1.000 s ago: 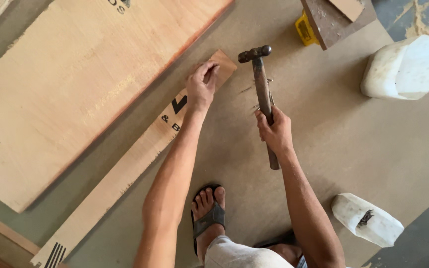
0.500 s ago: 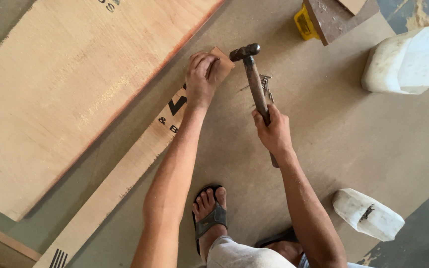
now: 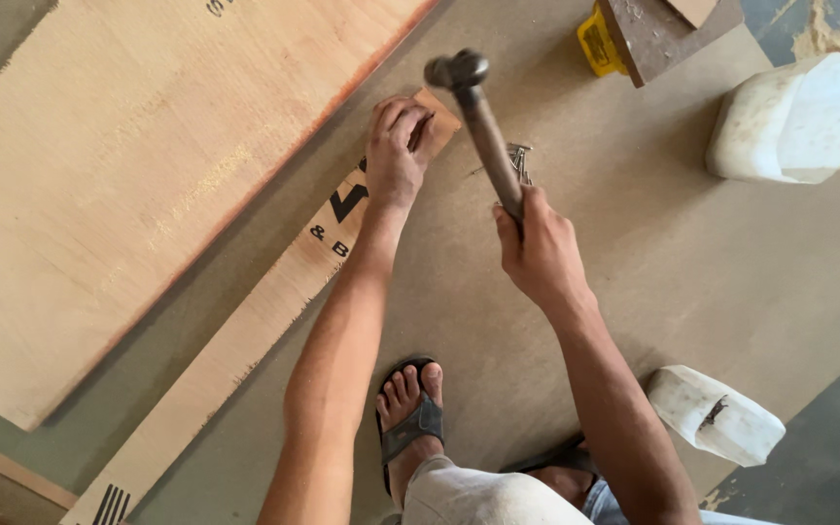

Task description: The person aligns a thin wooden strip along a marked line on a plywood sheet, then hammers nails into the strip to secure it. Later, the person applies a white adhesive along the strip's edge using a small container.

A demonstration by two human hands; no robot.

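Long narrow plywood strip (image 3: 245, 331) lies on brown floor board (image 3: 731, 272) beside large plywood sheet (image 3: 148, 165). Left hand (image 3: 396, 156) pinches something small at strip's far end. Right hand (image 3: 537, 248) clenched on raised metal-headed hammer (image 3: 483, 122). Step: nailing; next blow needs true aim, clear of fingers.

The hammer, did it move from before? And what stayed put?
Yes. The hammer in the right hand swung, its head tipping left toward the left hand at the end of the narrow strip. Nothing was picked up or let go. The left hand stayed pressed on the strip, and the big plywood sheet and loose nails stayed put.
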